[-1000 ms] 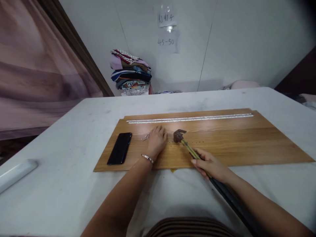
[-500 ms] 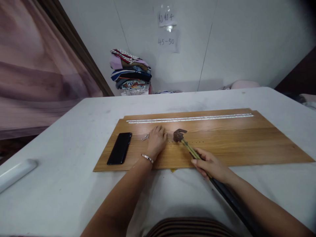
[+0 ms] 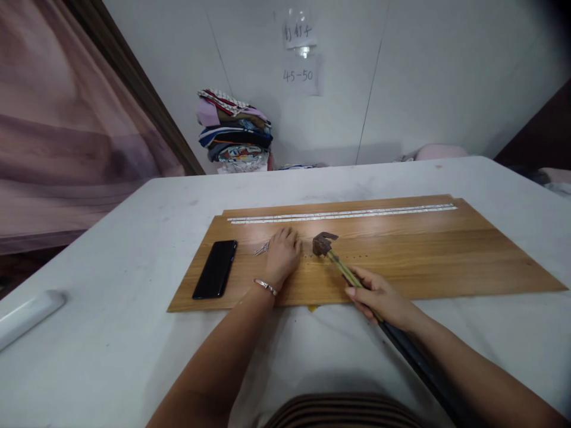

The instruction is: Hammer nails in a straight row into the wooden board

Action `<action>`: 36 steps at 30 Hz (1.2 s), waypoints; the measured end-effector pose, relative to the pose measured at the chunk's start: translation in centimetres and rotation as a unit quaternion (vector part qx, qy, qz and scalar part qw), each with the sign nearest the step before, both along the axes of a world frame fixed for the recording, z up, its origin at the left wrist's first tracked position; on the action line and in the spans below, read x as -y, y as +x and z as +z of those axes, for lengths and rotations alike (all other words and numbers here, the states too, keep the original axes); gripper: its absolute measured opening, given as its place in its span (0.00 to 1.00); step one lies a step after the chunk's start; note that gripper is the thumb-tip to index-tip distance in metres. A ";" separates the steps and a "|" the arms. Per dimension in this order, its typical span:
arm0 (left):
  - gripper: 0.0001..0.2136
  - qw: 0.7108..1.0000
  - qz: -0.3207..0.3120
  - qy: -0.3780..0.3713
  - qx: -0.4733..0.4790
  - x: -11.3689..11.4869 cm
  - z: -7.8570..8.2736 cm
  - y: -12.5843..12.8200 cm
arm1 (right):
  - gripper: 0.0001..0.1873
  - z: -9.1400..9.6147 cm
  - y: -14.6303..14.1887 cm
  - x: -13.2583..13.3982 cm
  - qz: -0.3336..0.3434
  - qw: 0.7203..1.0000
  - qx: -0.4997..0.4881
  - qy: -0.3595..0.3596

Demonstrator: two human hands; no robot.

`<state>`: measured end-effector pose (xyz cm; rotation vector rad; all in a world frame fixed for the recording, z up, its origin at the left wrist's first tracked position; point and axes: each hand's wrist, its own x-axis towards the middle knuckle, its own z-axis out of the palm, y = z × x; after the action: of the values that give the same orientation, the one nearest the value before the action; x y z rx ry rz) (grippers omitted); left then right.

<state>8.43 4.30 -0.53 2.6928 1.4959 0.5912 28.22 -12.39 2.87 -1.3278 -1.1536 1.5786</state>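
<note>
My right hand is wrapped around the handle of a claw hammer. Its rusty head hovers over or rests on the wooden board; which of the two I cannot tell. My left hand lies palm down on the same board, fingers a little apart, just left of the hammer head. What may be under its palm is hidden. Several loose nails lie against its left side. A row of small dark dots crosses the board near the hammer; whether they are holes or nail heads is too small to tell.
A black phone lies on the board's left end. Two white measuring strips run along its far side. The board rests on a white table. A white rounded object is at far left, and folded clothes are stacked behind.
Both hands and the hammer stay almost where they were. The whole view has shifted very slightly.
</note>
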 end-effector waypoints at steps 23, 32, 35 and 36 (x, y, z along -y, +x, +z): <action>0.05 1.000 0.000 0.000 -0.002 0.1 0.1 0.0 | 0.33 -0.1 0.1 -0.2 0.012 1.000 0.018 -0.014; 0.06 1.000 0.002 0.002 -0.002 0.0 -0.2 0.0 | 0.33 0.4 -0.1 0.0 0.000 1.000 0.006 -0.007; 0.06 1.000 0.001 0.001 0.003 -0.1 -0.2 0.0 | 0.33 0.3 -0.2 -0.1 0.005 1.000 0.004 -0.005; 0.06 1.000 0.002 -0.001 0.003 -0.1 -0.2 0.0 | 0.33 0.3 -0.2 -0.1 0.008 1.000 0.007 -0.006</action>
<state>8.44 4.40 -0.71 2.6847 1.4985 0.5975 28.06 -12.31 3.14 -1.3414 -1.1674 1.5921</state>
